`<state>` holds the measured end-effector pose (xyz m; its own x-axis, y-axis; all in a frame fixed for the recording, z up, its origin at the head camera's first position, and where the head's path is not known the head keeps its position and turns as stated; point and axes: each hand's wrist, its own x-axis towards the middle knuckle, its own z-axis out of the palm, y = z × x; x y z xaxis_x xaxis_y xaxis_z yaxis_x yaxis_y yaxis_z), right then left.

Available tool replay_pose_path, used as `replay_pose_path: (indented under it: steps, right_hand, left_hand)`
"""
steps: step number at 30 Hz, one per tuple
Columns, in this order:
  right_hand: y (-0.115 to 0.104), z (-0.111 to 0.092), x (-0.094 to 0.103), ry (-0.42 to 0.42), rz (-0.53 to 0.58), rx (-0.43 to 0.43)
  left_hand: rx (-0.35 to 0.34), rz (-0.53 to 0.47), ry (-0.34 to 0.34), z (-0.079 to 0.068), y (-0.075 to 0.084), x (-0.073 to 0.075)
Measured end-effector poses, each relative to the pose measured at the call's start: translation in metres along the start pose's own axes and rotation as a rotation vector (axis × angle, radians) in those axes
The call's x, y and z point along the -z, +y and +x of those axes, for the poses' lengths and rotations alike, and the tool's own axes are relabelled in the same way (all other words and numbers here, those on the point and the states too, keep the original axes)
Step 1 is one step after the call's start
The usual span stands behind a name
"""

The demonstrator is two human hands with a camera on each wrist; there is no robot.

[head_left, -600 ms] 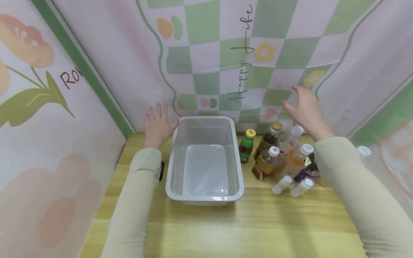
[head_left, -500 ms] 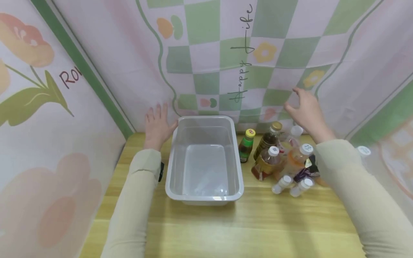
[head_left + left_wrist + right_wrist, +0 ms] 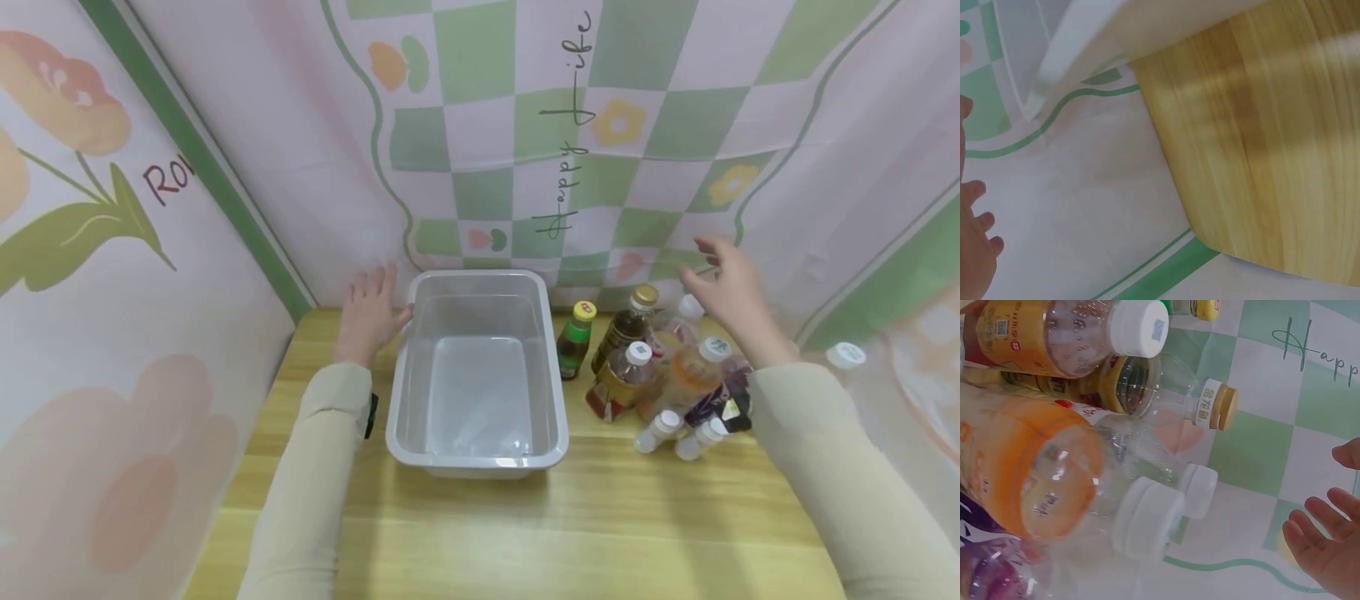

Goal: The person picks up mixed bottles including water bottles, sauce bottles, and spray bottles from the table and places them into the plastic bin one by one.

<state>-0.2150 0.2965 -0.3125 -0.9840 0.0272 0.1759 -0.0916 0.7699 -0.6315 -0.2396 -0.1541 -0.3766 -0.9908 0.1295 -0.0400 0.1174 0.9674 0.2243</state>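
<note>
My left hand (image 3: 367, 321) spreads its fingers beside a light grey plastic tub (image 3: 480, 461), the thumb right at its left rim. In the left wrist view, some fingertips (image 3: 984, 221) show at the left edge, apart from the tub's wall. Above the back of a bottle cluster hangs my right hand (image 3: 731, 292), fingers loosely bent, nothing held. Nearest it are a white-capped bottle with an orange label (image 3: 686, 379) and a clear bottle with a white cap (image 3: 691, 306). A gold-capped dark bottle (image 3: 622, 329) and a white-capped brown drink bottle (image 3: 618, 383) stand left of these.
A small green-labelled bottle with a yellow cap (image 3: 573, 342) stands right of the tub. Two small white-capped bottles (image 3: 657, 432) are at the cluster's front. Another white cap (image 3: 847, 356) shows beyond the right sleeve. A printed curtain (image 3: 480, 192) hangs behind the wooden table (image 3: 465, 533).
My right hand has come down toward the bottles and slightly right. The left hand has slid a little nearer to me along the tub's side. Tub and bottles stay put.
</note>
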Motion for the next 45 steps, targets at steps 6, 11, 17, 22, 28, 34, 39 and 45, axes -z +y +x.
replay_pose_path:
  steps: [6,11,17,22,28,34,39,45]
  right_hand:
    - [0.009,-0.012,-0.001,0.001,0.07,-0.028]
    - [0.017,-0.021,-0.004,0.0,0.093,-0.073]
    - [0.023,-0.028,-0.009,0.046,0.135,-0.093]
    - [0.031,-0.036,-0.014,0.098,0.161,-0.106]
    - [0.046,-0.05,-0.02,0.149,0.187,-0.125]
    - [0.056,-0.066,-0.021,0.211,0.257,-0.153]
    - [0.062,-0.075,-0.024,0.261,0.302,-0.1]
    - [0.068,-0.085,-0.028,0.318,0.288,-0.028]
  left_hand:
    - [-0.052,-0.018,-0.107,-0.005,-0.003,-0.012]
    - [-0.099,-0.048,-0.153,-0.008,-0.003,-0.024]
    - [-0.125,-0.072,-0.164,-0.012,-0.003,-0.036]
    - [-0.122,-0.086,-0.183,-0.013,-0.004,-0.043]
    - [-0.109,-0.089,-0.204,-0.013,-0.005,-0.049]
    - [-0.111,-0.047,-0.203,-0.013,-0.006,-0.051]
    - [-0.112,-0.031,-0.19,-0.013,-0.006,-0.052]
    - [-0.116,0.001,-0.18,-0.01,-0.006,-0.054]
